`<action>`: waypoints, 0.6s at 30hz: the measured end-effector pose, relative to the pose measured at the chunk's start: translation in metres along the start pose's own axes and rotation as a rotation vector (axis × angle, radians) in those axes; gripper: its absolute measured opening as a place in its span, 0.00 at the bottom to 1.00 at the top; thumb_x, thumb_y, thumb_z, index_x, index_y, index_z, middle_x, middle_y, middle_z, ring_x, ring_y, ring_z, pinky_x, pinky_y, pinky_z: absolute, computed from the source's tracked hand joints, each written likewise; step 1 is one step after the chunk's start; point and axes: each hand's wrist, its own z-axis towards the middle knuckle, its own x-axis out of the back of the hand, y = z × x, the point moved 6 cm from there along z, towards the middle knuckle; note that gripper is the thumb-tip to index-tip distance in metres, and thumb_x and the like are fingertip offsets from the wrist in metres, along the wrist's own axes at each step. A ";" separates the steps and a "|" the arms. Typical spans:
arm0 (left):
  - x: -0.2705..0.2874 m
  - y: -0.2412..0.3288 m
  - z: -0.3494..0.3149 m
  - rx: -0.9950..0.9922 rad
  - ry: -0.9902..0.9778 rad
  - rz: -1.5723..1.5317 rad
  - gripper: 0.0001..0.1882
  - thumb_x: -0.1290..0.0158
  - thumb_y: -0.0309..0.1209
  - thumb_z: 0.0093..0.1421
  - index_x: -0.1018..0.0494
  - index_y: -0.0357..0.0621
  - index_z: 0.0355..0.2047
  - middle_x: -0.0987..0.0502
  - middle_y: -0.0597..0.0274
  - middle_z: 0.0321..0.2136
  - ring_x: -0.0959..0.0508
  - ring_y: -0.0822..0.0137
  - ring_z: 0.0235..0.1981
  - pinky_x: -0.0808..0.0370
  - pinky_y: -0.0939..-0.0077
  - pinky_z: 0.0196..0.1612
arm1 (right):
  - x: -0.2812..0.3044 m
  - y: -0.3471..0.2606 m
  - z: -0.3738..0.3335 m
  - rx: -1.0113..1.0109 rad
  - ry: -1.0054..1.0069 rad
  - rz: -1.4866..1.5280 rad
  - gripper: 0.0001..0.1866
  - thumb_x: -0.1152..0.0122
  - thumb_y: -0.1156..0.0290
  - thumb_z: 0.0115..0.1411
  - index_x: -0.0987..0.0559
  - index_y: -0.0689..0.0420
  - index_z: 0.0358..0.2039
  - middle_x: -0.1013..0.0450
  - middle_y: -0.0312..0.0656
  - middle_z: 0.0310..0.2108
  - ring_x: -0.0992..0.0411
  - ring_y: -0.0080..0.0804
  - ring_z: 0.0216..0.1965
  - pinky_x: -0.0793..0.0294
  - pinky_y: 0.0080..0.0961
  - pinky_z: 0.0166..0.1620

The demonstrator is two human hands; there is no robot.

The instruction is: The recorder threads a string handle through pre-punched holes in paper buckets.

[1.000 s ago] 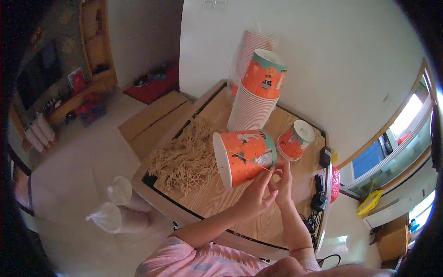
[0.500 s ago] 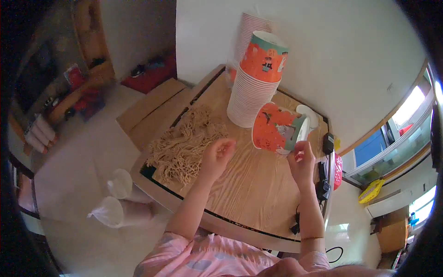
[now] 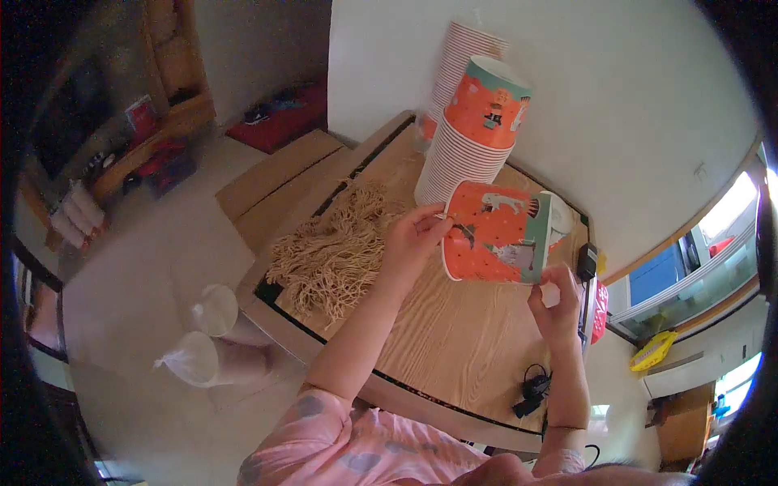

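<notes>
An orange and green paper tub [image 3: 490,239] with printed animal figures lies on its side in the air above the wooden tabletop. My left hand [image 3: 417,239] pinches its rim at the left end. At the other end, the fingers of my right hand [image 3: 559,304] are closed on the green base edge. Behind the tub rises a tall stack of nested paper tubs [image 3: 470,158], upside down, with white rims showing. A heap of beige twisted cords [image 3: 332,255] lies left of my left hand.
A second stack of tubs [image 3: 466,61] leans near the wall. Black adapters and a cable [image 3: 532,393] lie at the table's right side. A cardboard box [image 3: 279,174] adjoins the table's far left; wrapped stacks of tubs [image 3: 219,360] lie on the floor at left.
My left hand has moved up and right and taken hold of the tub's rim. The tub has turned slightly, and my right hand has shifted down along its base. The view has moved a little.
</notes>
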 end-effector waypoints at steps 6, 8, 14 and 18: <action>0.002 -0.008 0.008 0.016 0.003 0.090 0.11 0.45 0.28 0.53 0.27 0.36 0.37 0.23 0.62 0.26 0.25 0.76 0.27 0.28 0.84 0.29 | 0.005 -0.012 -0.001 0.048 -0.009 -0.013 0.12 0.47 0.84 0.40 0.33 0.59 0.27 0.34 0.43 0.25 0.33 0.37 0.28 0.33 0.26 0.33; 0.003 -0.012 0.009 0.002 0.020 0.117 0.11 0.45 0.28 0.53 0.27 0.36 0.36 0.23 0.62 0.25 0.25 0.76 0.26 0.28 0.84 0.29 | 0.006 -0.017 -0.002 0.078 -0.028 -0.027 0.11 0.47 0.84 0.41 0.33 0.60 0.27 0.34 0.44 0.25 0.33 0.39 0.28 0.33 0.27 0.33; -0.013 -0.022 0.006 0.105 -0.016 -0.004 0.10 0.44 0.30 0.53 0.27 0.37 0.34 0.24 0.63 0.24 0.25 0.76 0.26 0.28 0.83 0.29 | 0.038 -0.025 0.010 0.137 -0.056 -0.211 0.12 0.46 0.83 0.41 0.33 0.60 0.28 0.34 0.45 0.26 0.33 0.43 0.30 0.34 0.31 0.34; 0.009 -0.070 0.000 -0.090 0.020 0.284 0.11 0.44 0.33 0.53 0.28 0.40 0.34 0.25 0.64 0.26 0.25 0.75 0.27 0.28 0.81 0.31 | 0.075 -0.026 0.042 0.232 -0.072 -0.356 0.08 0.48 0.83 0.43 0.32 0.60 0.27 0.33 0.46 0.27 0.34 0.45 0.32 0.33 0.34 0.36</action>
